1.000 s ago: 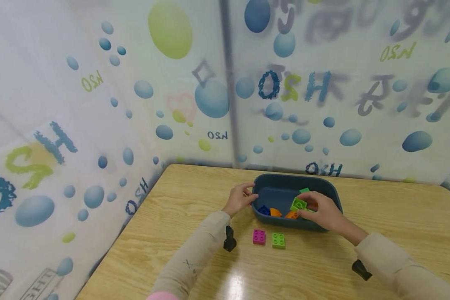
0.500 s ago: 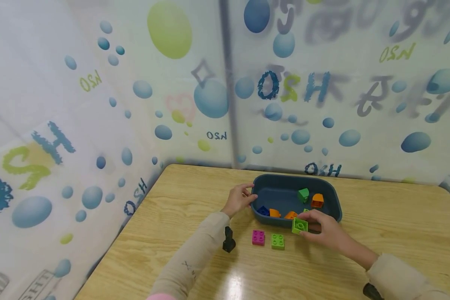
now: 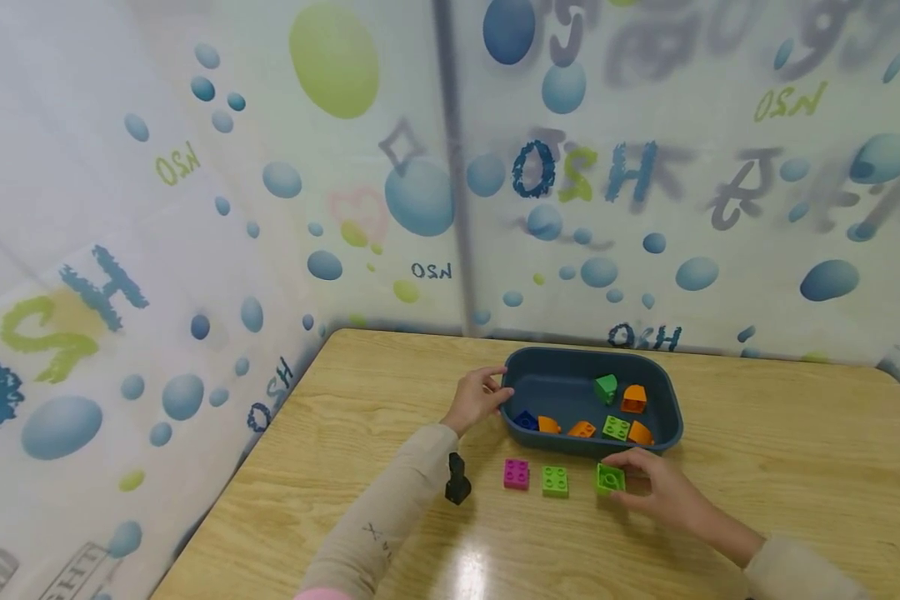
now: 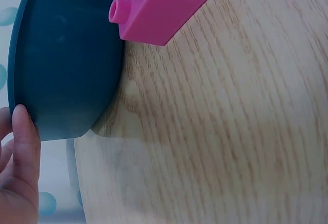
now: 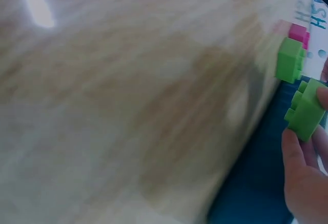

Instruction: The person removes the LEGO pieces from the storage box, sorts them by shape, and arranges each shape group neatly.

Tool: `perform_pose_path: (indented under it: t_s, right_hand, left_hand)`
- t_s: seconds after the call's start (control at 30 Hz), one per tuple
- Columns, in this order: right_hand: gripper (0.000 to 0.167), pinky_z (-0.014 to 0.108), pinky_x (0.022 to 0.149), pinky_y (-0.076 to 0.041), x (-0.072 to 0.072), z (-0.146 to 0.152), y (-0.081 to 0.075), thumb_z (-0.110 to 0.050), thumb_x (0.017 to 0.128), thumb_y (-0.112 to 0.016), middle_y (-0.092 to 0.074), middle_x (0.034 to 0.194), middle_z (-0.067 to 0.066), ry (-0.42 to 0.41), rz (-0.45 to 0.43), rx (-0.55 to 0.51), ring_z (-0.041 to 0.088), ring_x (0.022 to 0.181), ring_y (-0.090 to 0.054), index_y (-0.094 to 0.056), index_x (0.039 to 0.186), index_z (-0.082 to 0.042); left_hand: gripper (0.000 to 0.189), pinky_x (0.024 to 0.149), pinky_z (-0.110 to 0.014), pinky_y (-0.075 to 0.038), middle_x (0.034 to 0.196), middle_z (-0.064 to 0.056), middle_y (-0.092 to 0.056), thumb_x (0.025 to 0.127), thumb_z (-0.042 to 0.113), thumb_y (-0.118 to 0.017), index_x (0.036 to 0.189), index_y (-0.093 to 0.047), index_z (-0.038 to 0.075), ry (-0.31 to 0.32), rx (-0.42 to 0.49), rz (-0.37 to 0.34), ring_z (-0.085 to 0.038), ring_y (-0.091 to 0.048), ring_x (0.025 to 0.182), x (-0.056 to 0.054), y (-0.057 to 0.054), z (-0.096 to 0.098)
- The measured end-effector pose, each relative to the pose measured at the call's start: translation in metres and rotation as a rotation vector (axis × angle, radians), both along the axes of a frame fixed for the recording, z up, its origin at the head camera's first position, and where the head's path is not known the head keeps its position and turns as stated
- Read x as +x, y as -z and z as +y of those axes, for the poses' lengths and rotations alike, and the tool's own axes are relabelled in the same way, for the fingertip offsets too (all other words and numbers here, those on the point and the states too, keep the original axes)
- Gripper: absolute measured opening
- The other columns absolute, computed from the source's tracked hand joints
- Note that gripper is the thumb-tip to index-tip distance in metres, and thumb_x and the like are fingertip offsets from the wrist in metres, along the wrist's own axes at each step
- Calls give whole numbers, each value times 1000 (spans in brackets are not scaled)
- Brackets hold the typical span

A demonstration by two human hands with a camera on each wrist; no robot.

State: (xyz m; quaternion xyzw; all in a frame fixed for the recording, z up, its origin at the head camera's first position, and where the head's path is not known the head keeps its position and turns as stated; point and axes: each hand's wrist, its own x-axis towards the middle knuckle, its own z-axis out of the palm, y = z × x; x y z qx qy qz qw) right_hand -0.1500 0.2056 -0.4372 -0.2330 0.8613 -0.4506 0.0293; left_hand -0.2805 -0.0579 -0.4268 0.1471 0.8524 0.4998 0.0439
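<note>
My right hand (image 3: 663, 493) pinches a light green toy brick (image 3: 610, 479) between thumb and fingers, in front of the bin's right part. Its hollow underside faces the head camera, and in the right wrist view the studs of this green brick (image 5: 307, 108) point left. My left hand (image 3: 474, 400) grips the left rim of a dark blue bin (image 3: 555, 385), thumb on the near side in the left wrist view. On the table before the bin lie a magenta brick (image 3: 516, 474) and a second light green brick (image 3: 555, 482), both studs up.
Inside the bin are a dark green piece (image 3: 606, 388), several orange pieces (image 3: 633, 398), a dark blue brick (image 3: 526, 419) and a light green brick (image 3: 616, 427). The wooden table (image 3: 375, 392) ends against a patterned curtain (image 3: 390, 275). A black wrist device (image 3: 457, 479) hangs under the left sleeve.
My right hand has lifted the light green brick out of the bin and brought it toward me over the table, right of the other green brick. My left hand stays on the rim.
</note>
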Motion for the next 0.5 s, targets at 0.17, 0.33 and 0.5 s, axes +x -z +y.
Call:
perform_pose_path:
  t_s: [0.17, 0.33, 0.5]
  right_hand:
    - [38, 27, 72, -52, 1, 3, 10, -14, 75, -70, -55, 101, 14, 22, -39, 21, 16, 89, -57, -57, 106, 5]
    - [40, 31, 75, -51, 0, 4, 20, -11, 75, -70, -54, 102, 18, 4, -82, -36, 18, 92, -57, -56, 107, 9]
    - [41, 33, 78, -50, 0, 4, 25, -12, 76, -70, -54, 102, 18, -2, -101, -63, 13, 94, -56, -55, 108, 9]
  left_hand:
    - [41, 57, -44, -53, 73, -8, -54, 83, 7, -62, 122, -52, 1, 10, 8, 8, -39, -59, 62, 1, 0, 0]
    - [41, 57, -44, -53, 73, -8, -54, 83, 7, -61, 123, -52, 0, 14, 15, 8, -39, -58, 63, 1, 0, 0]
    - [41, 57, -44, -53, 73, -8, -53, 83, 7, -61, 123, -52, 1, 10, 9, 5, -39, -58, 63, 0, 1, 0]
